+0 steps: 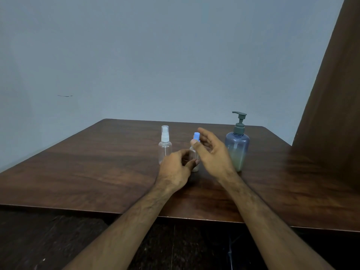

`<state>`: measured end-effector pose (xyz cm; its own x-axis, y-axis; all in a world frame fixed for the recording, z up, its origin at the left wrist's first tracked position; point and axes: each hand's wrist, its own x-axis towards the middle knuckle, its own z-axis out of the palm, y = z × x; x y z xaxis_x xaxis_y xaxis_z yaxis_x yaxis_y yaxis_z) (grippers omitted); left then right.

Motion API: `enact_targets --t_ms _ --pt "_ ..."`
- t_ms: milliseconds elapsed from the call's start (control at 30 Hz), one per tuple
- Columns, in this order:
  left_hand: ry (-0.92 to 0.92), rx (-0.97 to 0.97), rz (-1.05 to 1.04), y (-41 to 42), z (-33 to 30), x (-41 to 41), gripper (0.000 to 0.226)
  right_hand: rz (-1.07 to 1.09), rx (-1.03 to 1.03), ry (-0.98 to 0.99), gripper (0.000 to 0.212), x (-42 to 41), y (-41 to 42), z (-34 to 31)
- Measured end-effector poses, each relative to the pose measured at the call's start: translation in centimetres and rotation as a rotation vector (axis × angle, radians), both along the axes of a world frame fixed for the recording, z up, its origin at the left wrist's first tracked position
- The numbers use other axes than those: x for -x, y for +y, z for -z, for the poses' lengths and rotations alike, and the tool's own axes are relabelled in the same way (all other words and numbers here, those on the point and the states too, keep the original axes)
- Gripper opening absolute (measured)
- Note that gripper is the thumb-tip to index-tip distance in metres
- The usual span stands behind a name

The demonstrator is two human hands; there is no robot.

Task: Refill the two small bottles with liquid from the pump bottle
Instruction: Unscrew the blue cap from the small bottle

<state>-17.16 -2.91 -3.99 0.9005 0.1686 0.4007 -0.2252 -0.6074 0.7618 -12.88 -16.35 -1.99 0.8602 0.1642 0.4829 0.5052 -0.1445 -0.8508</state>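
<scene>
Two hands on the blue-capped bottle mid-table: left hand wraps its base, right hand pinches the blue cap. Hold base firm, twist cap only. Behind: spray bottle left, pump bottle right, both untouched.

Two small bottles, one pump bottle, two hands.

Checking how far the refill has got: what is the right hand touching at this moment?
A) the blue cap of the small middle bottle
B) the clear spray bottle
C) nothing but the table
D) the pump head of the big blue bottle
A: the right hand has thumb and fingers at the blue cap of the small bottle, whose body the left hand steadies; the pump bottle stands untouched.
</scene>
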Motion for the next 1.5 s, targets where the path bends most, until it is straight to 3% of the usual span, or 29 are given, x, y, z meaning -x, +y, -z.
enact_targets --t_ms 267,433,600,800,1200,1300,1400,1500 --pt "0.0 0.063 0.018 -0.1 -0.1 0.3 0.021 -0.035 0.021 0.032 0.051 0.0 0.0 -0.1" --pt "-0.009 0.061 0.023 -0.1 -0.3 0.5 0.017 0.008 0.049 0.02 0.038 0.3 0.0 -0.2" --pt "0.012 0.07 0.028 -0.2 -0.4 0.5 0.025 -0.07 0.045 0.06 0.046 0.5 -0.2 -0.8" --pt "0.018 0.053 0.022 -0.2 -0.4 0.6 0.024 0.028 0.083 0.009 0.031 0.8 -0.1 -1.3" --pt "0.051 0.028 -0.078 -0.5 -0.5 0.9 0.014 0.161 -0.249 -0.086 0.015 1.6 -1.7 -5.6" --pt "0.062 0.068 -0.137 -0.5 -0.6 1.1 0.014 0.176 -0.333 -0.146 0.025 2.4 -2.4 -6.1" --pt "0.069 0.072 -0.144 -0.5 -0.7 1.2 0.011 0.218 -0.212 -0.202 0.028 3.0 -2.6 -5.2" --pt "0.081 0.072 -0.154 -0.5 -0.7 1.2 0.01 0.301 0.063 -0.238 0.022 2.9 -2.4 -2.9"
